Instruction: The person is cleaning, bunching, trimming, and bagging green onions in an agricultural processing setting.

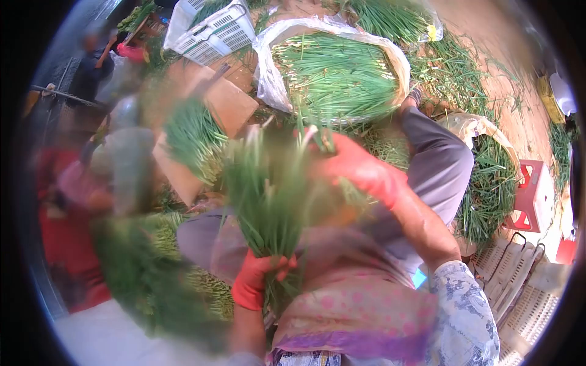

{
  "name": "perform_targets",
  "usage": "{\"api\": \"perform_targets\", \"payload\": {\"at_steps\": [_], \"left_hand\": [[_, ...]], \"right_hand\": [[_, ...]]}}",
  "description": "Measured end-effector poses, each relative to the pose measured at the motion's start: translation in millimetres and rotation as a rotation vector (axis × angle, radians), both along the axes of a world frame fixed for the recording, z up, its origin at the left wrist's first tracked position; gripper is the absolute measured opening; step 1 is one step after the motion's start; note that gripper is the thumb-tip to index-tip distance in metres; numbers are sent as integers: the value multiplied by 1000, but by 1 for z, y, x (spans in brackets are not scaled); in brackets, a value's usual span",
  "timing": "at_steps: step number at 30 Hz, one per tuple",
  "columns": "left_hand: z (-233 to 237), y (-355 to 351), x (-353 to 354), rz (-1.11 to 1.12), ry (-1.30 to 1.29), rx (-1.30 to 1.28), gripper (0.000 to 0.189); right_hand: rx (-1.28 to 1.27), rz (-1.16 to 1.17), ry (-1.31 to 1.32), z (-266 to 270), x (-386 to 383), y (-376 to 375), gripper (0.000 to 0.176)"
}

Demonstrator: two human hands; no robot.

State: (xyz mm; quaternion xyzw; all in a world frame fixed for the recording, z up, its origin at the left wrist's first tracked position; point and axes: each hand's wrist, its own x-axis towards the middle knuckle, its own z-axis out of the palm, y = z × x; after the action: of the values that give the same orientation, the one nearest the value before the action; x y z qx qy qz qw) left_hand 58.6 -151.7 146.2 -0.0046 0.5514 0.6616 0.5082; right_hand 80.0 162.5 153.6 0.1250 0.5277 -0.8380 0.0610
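Red-gloved left hand (264, 279) clenches the scallion bunch (261, 210), which fans toward its twelve o'clock; right hand (360, 168), at its one o'clock, blurs, grip untellable; steady lower hold probably keeps things even.

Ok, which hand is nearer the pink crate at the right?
Right. The right hand is left of the pink crate, slightly higher in view; the left hand is farther left and lower, gripping greens.
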Motion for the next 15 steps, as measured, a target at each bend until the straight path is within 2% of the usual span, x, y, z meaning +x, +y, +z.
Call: {"api": "perform_targets", "payload": {"at_steps": [2, 5, 8, 9, 10, 11, 12, 13, 15], "left_hand": [[18, 4, -2, -87, -24, -101, 61], [26, 2, 3, -96, 15, -151, 63], [28, -5, 7, -73, 35, -167, 65], [28, -8, 7, -62, 37, -157, 66], [28, -12, 7, -51, 39, -147, 66], [27, -15, 7, -34, 43, -117, 66], [22, -18, 5, -30, 69, -112, 67], [18, -21, 3, -26, 95, -107, 67], [9, -25, 1, -39, 190, -140, 67]], "right_hand": [[-87, 87, 160, -20, -15, -18, 70], [-143, 181, 185, -30, -24, -29, 51], [-185, -75, 104, -28, -17, -23, 21], [-157, -211, 15, -29, -23, -6, 18], [-220, -316, 69, -37, -21, 20, 21], [-492, -391, 165, -58, -19, 46, 21], [-307, -500, 122, -38, -12, 54, 18], [-214, -419, 108, -23, -4, 60, 17], [69, -248, 55, 13, 10, 49, 27]]}}
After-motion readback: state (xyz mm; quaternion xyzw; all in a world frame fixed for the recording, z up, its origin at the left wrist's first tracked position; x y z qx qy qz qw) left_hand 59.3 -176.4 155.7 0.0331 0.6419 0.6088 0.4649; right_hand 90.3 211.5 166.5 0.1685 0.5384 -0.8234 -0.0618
